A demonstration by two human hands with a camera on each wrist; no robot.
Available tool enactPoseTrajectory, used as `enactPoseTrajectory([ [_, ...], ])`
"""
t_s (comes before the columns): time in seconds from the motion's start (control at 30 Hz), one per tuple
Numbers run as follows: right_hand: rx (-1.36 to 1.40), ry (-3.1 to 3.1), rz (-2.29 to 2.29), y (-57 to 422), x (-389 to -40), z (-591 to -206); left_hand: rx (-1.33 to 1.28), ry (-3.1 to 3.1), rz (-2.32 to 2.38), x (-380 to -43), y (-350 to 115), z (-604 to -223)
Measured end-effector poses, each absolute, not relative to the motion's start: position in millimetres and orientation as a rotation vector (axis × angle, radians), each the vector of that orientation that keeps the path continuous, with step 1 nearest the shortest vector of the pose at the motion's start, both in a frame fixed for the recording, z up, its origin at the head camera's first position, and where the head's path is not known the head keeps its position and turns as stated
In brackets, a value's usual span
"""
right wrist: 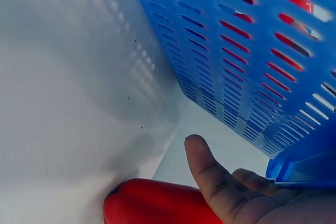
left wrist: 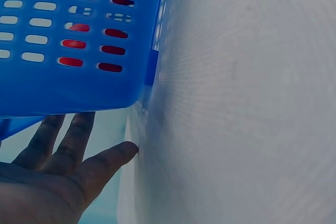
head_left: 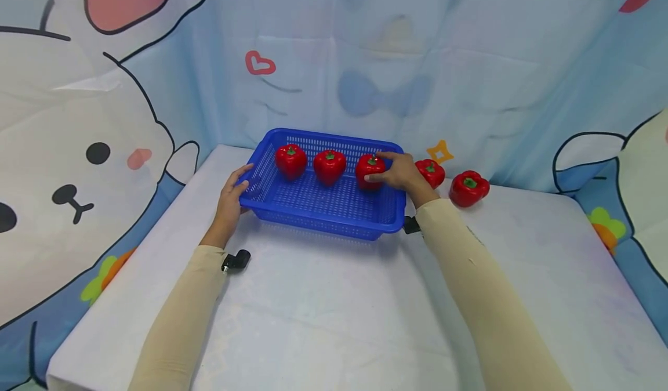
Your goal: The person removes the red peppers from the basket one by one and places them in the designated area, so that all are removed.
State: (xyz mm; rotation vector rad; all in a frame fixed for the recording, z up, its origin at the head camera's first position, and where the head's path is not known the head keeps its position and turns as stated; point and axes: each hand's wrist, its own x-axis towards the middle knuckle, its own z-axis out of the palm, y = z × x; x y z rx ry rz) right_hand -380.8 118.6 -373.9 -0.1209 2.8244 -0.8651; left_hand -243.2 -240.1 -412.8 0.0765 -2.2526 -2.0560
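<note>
While the white-covered bench spreads under the blue slotted basket, the left hand touches the basket's left rim; whether its fingers grip, I cannot tell. Inside the basket's right end, the fingers of the right hand pinch a red bell pepper, probably light, firm and slippery, so better held around its shoulders than by the stem.

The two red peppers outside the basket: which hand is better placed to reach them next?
Probably the right hand: it's at the right end of the blue basket, close to both outside peppers. The left hand is at the opposite end.
</note>
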Motion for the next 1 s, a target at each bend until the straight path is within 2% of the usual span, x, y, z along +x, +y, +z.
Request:
enactPoseTrajectory([
  [0.33, -0.141, 2.857, -0.858, 119.9, -379.1, -373.4, 0.067, -2.231, -2.063, -255.8, -246.5, -431.6],
  [0.7, -0.112, 2.860, -0.831, 117.5, -376.9, -372.5, 0.070, -2.272, -2.040, -235.3, -236.4, -403.5],
  [1.0, -0.123, 2.880, -0.725, 115.7, -377.6, -370.1, 0.094, -2.271, -2.044, -234.2, -235.7, -400.7],
])
